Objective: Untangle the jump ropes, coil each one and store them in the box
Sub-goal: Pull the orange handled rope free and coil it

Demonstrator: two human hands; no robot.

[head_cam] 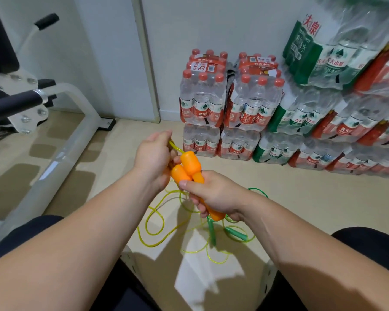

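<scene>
1. Jump ropes (236, 235) sit partly in the hands and partly on the floor (301, 198). The two orange handles (190, 164) are held up in front of me. The yellow-green cord (154, 213) trails down from them into loose loops on the floor between my knees. The green handles (211, 230) of the other rope lie among those loops.
2. My main worry is the tangle. The yellow-green loops cross the green handles and their cord, so a hard upward pull could cinch the crossings into a knot instead of freeing them.
3. Both orange handles are bunched in one grip. If that grip loosens while the cord is being drawn, one handle could drop back into the pile and add another crossing.
4. The slack is wide and low, so I judge that a loop could snag on a leg as I gather it.
5. The left hand (153, 158) is closed, its fingers pinching the cord just above the handle tops.
6. The right hand (216, 194) is clamped round the lower shafts of both orange handles, with the thumb laid across the front.
7. The two hands are close together, almost touching.
8. I cannot pick out the box with certainty. A pale shape low between my knees may be it.
</scene>
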